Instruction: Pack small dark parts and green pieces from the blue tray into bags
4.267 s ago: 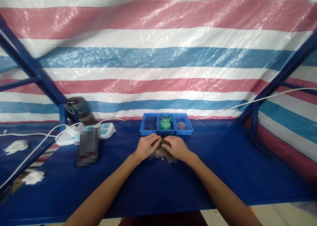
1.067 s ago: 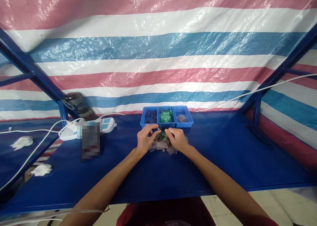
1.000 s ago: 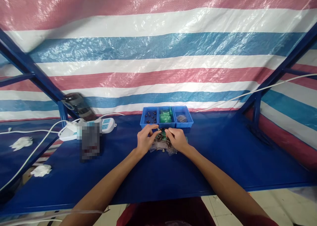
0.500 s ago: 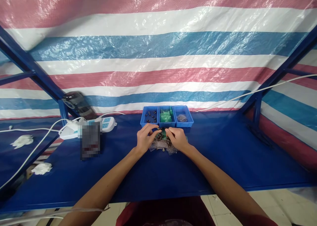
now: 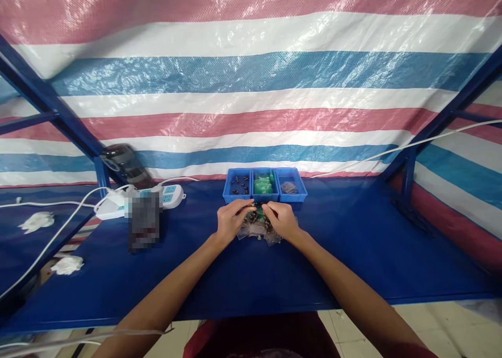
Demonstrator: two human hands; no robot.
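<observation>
Pinched close, fingertip to fingertip, left hand and right hand above heap of small parts on clear bag, any clamped piece too small to tell; heap kept just before three blue trays, apparently for short reach to each.

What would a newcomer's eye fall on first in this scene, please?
The red, white and blue striped tarpaulin fills the whole background behind the blue table. At mid-table the left hand and right hand meet over a pile of small parts, just in front of three blue bins, the middle one holding green pieces.
</observation>
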